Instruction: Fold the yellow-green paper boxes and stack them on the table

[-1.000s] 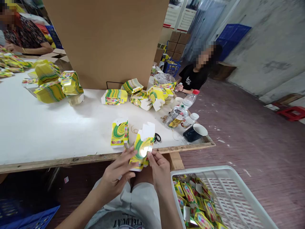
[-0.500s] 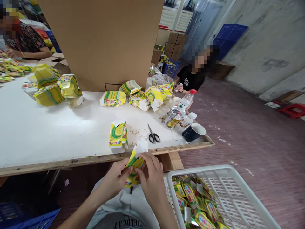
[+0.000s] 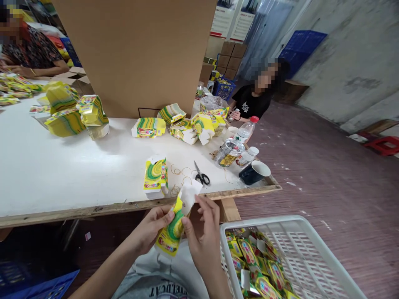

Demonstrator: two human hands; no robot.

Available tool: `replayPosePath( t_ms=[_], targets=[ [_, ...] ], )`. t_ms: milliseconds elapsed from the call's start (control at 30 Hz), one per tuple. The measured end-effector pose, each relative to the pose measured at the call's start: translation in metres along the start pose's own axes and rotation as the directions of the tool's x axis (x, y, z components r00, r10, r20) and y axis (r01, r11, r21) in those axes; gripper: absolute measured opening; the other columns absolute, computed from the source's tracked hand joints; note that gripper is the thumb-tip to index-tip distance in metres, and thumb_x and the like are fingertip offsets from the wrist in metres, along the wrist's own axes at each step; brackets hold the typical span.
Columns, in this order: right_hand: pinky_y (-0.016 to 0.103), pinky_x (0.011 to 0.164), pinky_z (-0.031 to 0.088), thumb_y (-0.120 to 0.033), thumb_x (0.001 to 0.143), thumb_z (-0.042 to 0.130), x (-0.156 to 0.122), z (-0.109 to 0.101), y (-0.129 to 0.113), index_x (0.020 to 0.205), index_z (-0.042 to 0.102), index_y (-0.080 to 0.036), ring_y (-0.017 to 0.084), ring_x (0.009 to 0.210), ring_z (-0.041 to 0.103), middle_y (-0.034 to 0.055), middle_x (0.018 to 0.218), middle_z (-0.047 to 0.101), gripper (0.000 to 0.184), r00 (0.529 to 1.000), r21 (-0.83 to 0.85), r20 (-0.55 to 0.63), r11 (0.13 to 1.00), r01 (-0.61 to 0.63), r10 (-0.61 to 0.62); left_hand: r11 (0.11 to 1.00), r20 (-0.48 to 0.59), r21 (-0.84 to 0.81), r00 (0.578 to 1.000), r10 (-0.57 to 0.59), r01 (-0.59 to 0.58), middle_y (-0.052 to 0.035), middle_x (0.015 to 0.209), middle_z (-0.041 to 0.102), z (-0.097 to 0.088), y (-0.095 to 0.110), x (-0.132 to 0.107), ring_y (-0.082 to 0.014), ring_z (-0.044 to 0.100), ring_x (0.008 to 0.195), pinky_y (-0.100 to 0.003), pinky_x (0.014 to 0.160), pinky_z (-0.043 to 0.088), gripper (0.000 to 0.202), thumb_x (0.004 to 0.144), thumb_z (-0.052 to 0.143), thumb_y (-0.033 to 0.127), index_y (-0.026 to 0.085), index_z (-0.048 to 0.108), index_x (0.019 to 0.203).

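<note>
- From where I stand, the person's left hand (image 3: 152, 229) grips a yellow-green carton (image 3: 172, 232) by its side, thumb on the front panel.
- The right hand (image 3: 204, 232) is half curled, its thumb against the carton's other edge and a fingertip by the raised white flap; whether it truly grips, I can't tell.
- That carton tilts above the person's lap, just in front of the edge of the white table (image 3: 109, 170), its flap end pointing up and away.
- On the table near it stands a second carton (image 3: 155, 174), with thin tan loops (image 3: 175, 169) and black-handled scissors (image 3: 202, 178) to its right.
- Farther right are a dark mug (image 3: 254, 173), a clear jar (image 3: 230, 154) and a red-capped bottle (image 3: 247, 131).
- By the right arm, a white basket (image 3: 327, 261) holds a heap of printed packs (image 3: 249, 253).
- Across the table, a co-worker in black (image 3: 251, 101) is holding something small.
</note>
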State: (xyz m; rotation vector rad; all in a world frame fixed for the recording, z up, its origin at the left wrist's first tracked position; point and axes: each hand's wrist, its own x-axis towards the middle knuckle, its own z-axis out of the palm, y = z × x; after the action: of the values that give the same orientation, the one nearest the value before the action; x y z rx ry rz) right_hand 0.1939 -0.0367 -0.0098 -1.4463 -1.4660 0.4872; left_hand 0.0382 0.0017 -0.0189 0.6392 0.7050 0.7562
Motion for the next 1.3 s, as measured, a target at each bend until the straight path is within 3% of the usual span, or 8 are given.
replayPosePath(
  t_ms=[267, 400, 533, 700, 800, 900, 1033, 1300],
  targets=[
    [0.028, 0.066, 0.052, -0.038, 0.091, 0.058, -0.007, 0.014, 0.020, 0.081, 0.066, -0.018, 0.019, 0.070, 0.062, 0.0040, 0.075, 0.067, 0.024, 0.955, 0.225, 0.110, 0.929, -0.294, 0.275, 0.907, -0.065, 0.373, 0.970, 0.235, -0.195, -0.0085, 0.087, 0.075, -0.004, -0.013, 0.007, -0.0193, 0.066, 0.075, -0.027, 0.071, 0.053, 0.040, 0.081, 0.069, 0.048, 0.013, 0.072, 0.098],
    [0.027, 0.069, 0.054, -0.035, 0.090, 0.061, -0.004, 0.008, 0.019, 0.118, 0.059, -0.020, 0.018, 0.076, 0.065, 0.0052, 0.091, 0.070, 0.032, 0.958, 0.362, 0.117, 0.887, -0.286, 0.261, 0.840, -0.023, 0.470, 0.948, 0.317, -0.269, -0.0120, 0.107, 0.072, -0.009, -0.008, 0.001, -0.0233, 0.068, 0.091, -0.034, 0.084, 0.053, 0.057, 0.087, 0.065, 0.038, 0.020, 0.046, 0.138],
    [0.029, 0.082, 0.053, -0.033, 0.093, 0.059, -0.001, -0.005, 0.020, 0.131, 0.054, -0.026, 0.020, 0.100, 0.065, 0.0088, 0.120, 0.065, 0.039, 0.964, 0.429, 0.222, 0.873, -0.234, 0.149, 0.841, 0.138, 0.454, 0.956, 0.260, -0.295, -0.0099, 0.112, 0.070, -0.013, 0.004, -0.007, -0.0211, 0.065, 0.099, -0.033, 0.092, 0.049, 0.058, 0.091, 0.061, 0.031, 0.025, 0.036, 0.143],
    [0.022, 0.060, 0.047, -0.034, 0.096, 0.053, 0.005, -0.018, 0.017, 0.087, 0.068, -0.020, 0.015, 0.068, 0.061, 0.0018, 0.077, 0.064, 0.023, 0.933, 0.329, 0.349, 0.921, -0.210, 0.088, 0.934, 0.271, 0.302, 0.957, 0.107, -0.190, -0.0048, 0.099, 0.069, -0.015, 0.007, -0.014, -0.0170, 0.065, 0.086, -0.024, 0.073, 0.049, 0.038, 0.082, 0.073, 0.026, 0.023, 0.055, 0.116],
    [0.023, 0.063, 0.046, -0.032, 0.096, 0.054, 0.008, -0.017, 0.014, 0.076, 0.068, -0.020, 0.015, 0.070, 0.060, 0.0020, 0.074, 0.063, 0.028, 0.957, 0.284, 0.287, 0.951, -0.124, 0.039, 0.945, 0.264, 0.277, 0.959, 0.102, -0.177, -0.0067, 0.104, 0.069, -0.016, 0.004, -0.015, -0.0191, 0.066, 0.091, -0.027, 0.075, 0.049, 0.056, 0.083, 0.072, 0.026, 0.025, 0.044, 0.131],
    [0.024, 0.068, 0.050, -0.032, 0.093, 0.061, 0.009, -0.013, 0.014, 0.097, 0.068, -0.023, 0.017, 0.076, 0.065, 0.0030, 0.084, 0.068, 0.013, 0.983, 0.330, 0.160, 0.934, -0.137, 0.088, 0.934, 0.235, 0.313, 0.967, 0.101, -0.173, -0.0102, 0.111, 0.070, -0.015, 0.003, -0.014, -0.0234, 0.066, 0.101, -0.032, 0.082, 0.051, 0.076, 0.084, 0.071, 0.027, 0.027, 0.028, 0.146],
    [0.032, 0.082, 0.053, -0.040, 0.093, 0.058, 0.010, -0.017, 0.015, 0.111, 0.069, -0.025, 0.022, 0.094, 0.067, 0.0073, 0.100, 0.072, 0.026, 0.991, 0.335, 0.065, 0.933, -0.134, 0.119, 0.870, 0.165, 0.436, 0.971, 0.175, -0.230, -0.0117, 0.113, 0.071, -0.014, 0.004, -0.011, -0.0255, 0.067, 0.102, -0.032, 0.081, 0.053, 0.051, 0.085, 0.069, 0.031, 0.021, 0.051, 0.132],
    [0.024, 0.062, 0.049, -0.033, 0.086, 0.064, 0.012, -0.018, 0.010, 0.125, 0.063, -0.019, 0.016, 0.069, 0.062, 0.0025, 0.082, 0.071, 0.041, 0.880, 0.167, 0.383, 0.915, -0.366, 0.282, 0.803, 0.156, 0.525, 0.960, 0.232, -0.280, -0.0133, 0.128, 0.065, -0.009, -0.001, -0.010, -0.0244, 0.065, 0.109, -0.034, 0.092, 0.050, 0.045, 0.091, 0.059, 0.028, 0.021, 0.050, 0.134]
  ],
)
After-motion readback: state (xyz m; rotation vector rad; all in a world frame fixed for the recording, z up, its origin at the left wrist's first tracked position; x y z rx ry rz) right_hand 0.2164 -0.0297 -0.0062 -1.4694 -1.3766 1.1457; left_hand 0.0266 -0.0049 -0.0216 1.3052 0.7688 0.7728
